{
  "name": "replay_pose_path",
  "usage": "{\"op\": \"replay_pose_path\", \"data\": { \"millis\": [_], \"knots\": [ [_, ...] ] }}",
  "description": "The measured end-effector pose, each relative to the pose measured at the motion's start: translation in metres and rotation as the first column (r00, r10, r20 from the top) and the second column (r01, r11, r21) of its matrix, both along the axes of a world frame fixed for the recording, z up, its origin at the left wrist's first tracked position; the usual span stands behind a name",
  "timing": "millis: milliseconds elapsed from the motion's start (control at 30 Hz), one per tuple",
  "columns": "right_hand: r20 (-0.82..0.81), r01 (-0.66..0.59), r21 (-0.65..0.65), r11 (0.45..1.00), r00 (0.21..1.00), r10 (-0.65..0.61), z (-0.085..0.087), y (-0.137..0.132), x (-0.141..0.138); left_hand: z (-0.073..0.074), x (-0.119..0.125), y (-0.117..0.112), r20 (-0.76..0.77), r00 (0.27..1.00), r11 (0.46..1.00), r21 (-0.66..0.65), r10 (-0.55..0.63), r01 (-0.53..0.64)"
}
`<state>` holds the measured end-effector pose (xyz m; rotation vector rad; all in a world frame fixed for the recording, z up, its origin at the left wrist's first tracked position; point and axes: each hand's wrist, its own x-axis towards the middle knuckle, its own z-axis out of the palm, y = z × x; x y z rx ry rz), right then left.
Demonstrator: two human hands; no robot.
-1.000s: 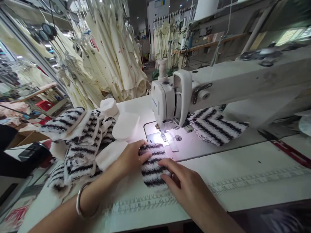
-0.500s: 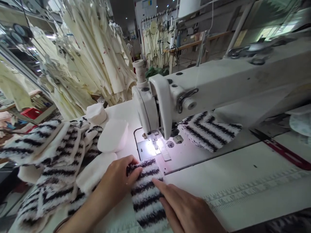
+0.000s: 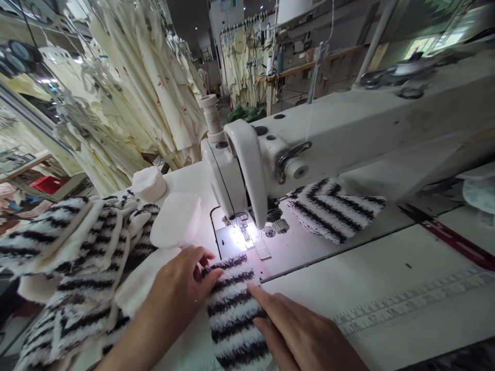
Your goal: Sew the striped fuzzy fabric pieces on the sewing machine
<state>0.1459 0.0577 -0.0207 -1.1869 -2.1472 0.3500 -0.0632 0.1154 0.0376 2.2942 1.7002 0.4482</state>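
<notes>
Fabric: black-and-white striped fuzzy fabric strip (image 3: 234, 314) lies lower centre on the white sewing table (image 3: 386, 278), long axis running from bottom edge up toward the lit needle plate (image 3: 242, 238).
Left hand (image 3: 180, 288): fingers flat, pressing the strip's left edge, not clenched.
Right hand (image 3: 297, 335): fingertips pressing its right side.
Machine: white industrial sewing machine (image 3: 309, 139), upper centre.

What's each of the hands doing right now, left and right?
Left hand: open, fingers flat on the left edge of the striped fleece piece.
Right hand: open, fingertips pressing down on the same piece; not gripping it.
</notes>
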Motion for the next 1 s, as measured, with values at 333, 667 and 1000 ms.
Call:
{"op": "replay_pose_path", "data": {
  "millis": [333, 667, 1000],
  "knots": [
    [0.368, 0.054, 0.42, 0.906, 0.902, -0.225, -0.005, 0.01, -0.01, -0.028, 0.027, -0.032, -0.257, 0.874, 0.782, 0.393, -0.412, 0.484],
    [0.245, 0.198, 0.425, 0.883, 0.914, -0.323, -0.001, 0.041, -0.018, -0.032, 0.033, -0.006, -0.198, 0.904, 0.837, 0.345, -0.378, 0.425],
    [0.179, 0.247, 0.399, 0.883, 0.923, -0.339, -0.027, 0.038, -0.014, -0.035, 0.032, -0.002, -0.154, 0.908, 0.843, 0.337, -0.391, 0.42]
  ]
}}
